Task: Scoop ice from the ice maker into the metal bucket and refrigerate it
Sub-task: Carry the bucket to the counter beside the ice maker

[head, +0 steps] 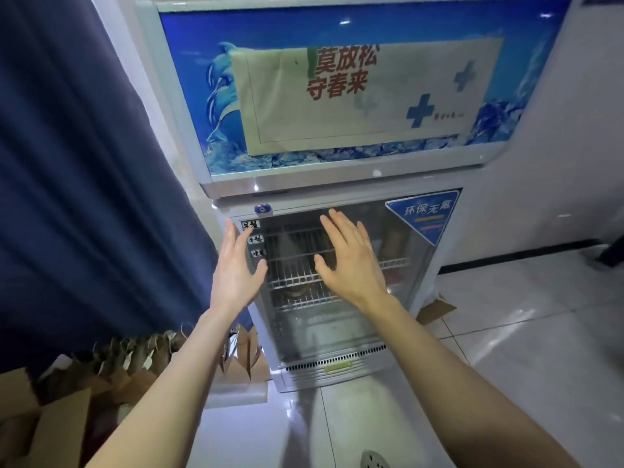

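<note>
Currently, both hands are raised in front of the refrigerator (337, 376), a white upright cabinet that fills the view from 12 o'clock down to the centre. The left hand (236, 268) stands edge-on at the 9 o'clock edge of the lower glass door (337, 322), with its fingers straight, the thumb apart and nothing held. The right hand (351, 261) is spread flat, palm towards the glass, with its fingers straight and fanned, and it also holds nothing. We cannot tell whether either palm touches the pane.

Behind the smooth, reflective glass we see white wire shelves (293, 282) made of thin parallel bars. Between the two hands a dim rounded shape (297, 251) rests among these shelves. We cannot confirm that it is the metal bucket, because the glass blurs it.

A blue triangular sticker (425, 217) occupies the 2 o'clock corner of the door, and three small labels (253, 238) run down its 9 o'clock edge. A slotted vent grille (337, 359) lies at 6 o'clock of the door.

The upper door (189, 96) carries a glossy blue print. A creased, pale paper poster (364, 96) with red characters covers its middle.

At 9 o'clock of the cabinet hangs a dark blue cloth curtain (84, 163) in soft folds. Crumpled brown paper bags (118, 363) stand beneath it. Glossy pale floor tiles (523, 332) extend towards 4 o'clock.
</note>
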`<control>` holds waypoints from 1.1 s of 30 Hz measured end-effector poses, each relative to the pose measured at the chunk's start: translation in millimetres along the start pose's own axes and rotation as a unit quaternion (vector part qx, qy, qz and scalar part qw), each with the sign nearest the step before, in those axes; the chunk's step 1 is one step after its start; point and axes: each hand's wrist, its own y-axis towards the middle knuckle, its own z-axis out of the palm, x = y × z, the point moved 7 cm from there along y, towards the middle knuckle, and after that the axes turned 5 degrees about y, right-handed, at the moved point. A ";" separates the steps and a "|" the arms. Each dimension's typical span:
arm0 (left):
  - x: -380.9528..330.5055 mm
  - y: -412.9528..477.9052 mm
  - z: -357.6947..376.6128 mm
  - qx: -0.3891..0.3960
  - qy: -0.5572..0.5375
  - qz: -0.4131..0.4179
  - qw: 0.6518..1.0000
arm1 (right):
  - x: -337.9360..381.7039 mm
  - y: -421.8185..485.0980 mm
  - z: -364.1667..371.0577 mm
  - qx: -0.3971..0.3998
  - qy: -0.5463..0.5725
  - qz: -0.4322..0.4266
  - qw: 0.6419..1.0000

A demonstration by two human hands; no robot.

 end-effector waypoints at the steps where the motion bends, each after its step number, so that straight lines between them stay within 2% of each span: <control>1: -6.4 -1.2 -0.3 0.002 -0.015 0.007 1.000 | -1.4 -4.2 -3.1 0.001 -0.003 0.009 1.000; 7: -67.0 -4.0 20.5 0.062 -0.040 0.088 0.993 | -29.4 -34.0 -34.8 -0.015 -0.008 0.068 0.998; 13: -154.7 -6.9 59.2 0.105 -0.052 0.155 0.981 | -93.6 -83.4 -95.1 -0.053 -0.014 0.152 0.987; 22: -346.5 -45.7 150.5 0.167 -0.076 0.236 0.954 | -207.3 -194.5 -229.6 -0.117 -0.040 0.265 0.956; 28: -479.3 -93.5 213.7 0.238 -0.114 0.288 0.921 | -280.4 -287.6 -328.4 -0.162 -0.060 0.345 0.923; 33: -582.4 -134.9 258.3 0.264 -0.124 0.343 0.893 | -327.9 -361.1 -403.5 -0.185 -0.066 0.396 0.897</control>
